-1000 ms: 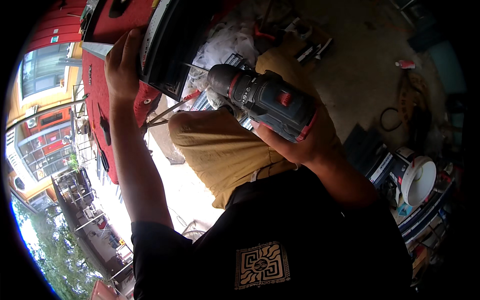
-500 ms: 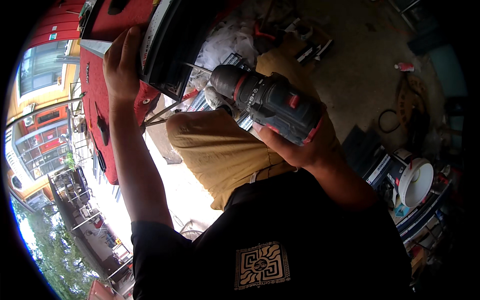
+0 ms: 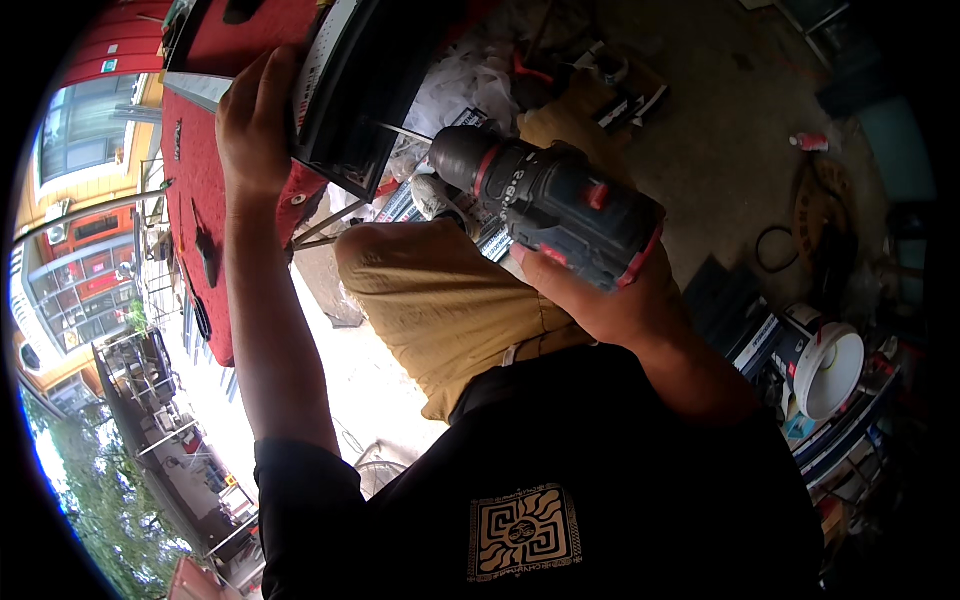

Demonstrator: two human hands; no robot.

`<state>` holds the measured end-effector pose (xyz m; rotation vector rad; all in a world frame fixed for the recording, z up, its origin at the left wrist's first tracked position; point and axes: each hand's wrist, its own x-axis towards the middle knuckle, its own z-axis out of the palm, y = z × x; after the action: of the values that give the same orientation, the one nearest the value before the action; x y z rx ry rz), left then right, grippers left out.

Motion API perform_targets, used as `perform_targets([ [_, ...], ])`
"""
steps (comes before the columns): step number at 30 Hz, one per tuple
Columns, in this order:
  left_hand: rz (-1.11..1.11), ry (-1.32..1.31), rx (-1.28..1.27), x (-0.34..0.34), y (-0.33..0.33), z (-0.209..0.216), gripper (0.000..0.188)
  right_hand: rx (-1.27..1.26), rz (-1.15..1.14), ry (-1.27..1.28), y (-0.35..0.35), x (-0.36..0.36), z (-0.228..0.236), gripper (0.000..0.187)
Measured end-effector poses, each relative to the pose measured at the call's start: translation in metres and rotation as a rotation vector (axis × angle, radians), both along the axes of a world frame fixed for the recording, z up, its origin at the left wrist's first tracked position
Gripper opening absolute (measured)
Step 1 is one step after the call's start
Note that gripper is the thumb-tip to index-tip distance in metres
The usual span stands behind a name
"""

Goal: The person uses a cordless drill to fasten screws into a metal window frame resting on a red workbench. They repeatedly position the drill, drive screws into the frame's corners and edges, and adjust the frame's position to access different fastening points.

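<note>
My right hand (image 3: pixel 610 305) is wrapped round a black and red cordless drill (image 3: pixel 565 200). The drill's long thin bit (image 3: pixel 405 132) points left and its tip meets the side of a black metal profile (image 3: pixel 350 135). This glossy, hollow-looking profile lies on a red-covered workbench (image 3: pixel 215 145), its end toward me, with a white printed strip (image 3: pixel 325 55) along its edge. My left hand (image 3: pixel 255 130) grips the profile from its left side, fingers close together; the thumb is hidden. A pale silver pointed metal piece (image 3: pixel 200 90) runs under the left hand's knuckles.
Thin dark tools (image 3: pixel 205 250) lie on the bench's red cover. Below it are my bent knee (image 3: pixel 430 265) and crumpled clear plastic wrap (image 3: pixel 470 75). A white bucket (image 3: pixel 830 368) lies tipped at the right, near stacked profiles (image 3: pixel 750 340) and a coiled cable (image 3: pixel 778 250).
The drill has shifted slightly right and down in view, its bit still at the profile. My left hand and the profile also sit slightly farther right in view; both grips are unchanged.
</note>
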<state>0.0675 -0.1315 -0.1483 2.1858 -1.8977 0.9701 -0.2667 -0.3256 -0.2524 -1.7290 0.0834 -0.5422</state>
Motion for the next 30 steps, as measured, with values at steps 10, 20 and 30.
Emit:
perform_targets([
  [10,0.037,-0.048,-0.022,-0.004,0.0,-0.001,0.037,0.058,0.012,-0.095,0.006,0.005,-0.012,0.028],
  [20,0.022,0.057,-0.06,0.002,0.001,-0.004,0.03,0.334,0.064,0.177,-0.005,0.004,-0.002,0.028],
  [30,0.017,-0.03,-0.028,0.003,0.001,-0.003,0.036,0.252,0.044,0.08,0.003,0.001,-0.005,0.033],
])
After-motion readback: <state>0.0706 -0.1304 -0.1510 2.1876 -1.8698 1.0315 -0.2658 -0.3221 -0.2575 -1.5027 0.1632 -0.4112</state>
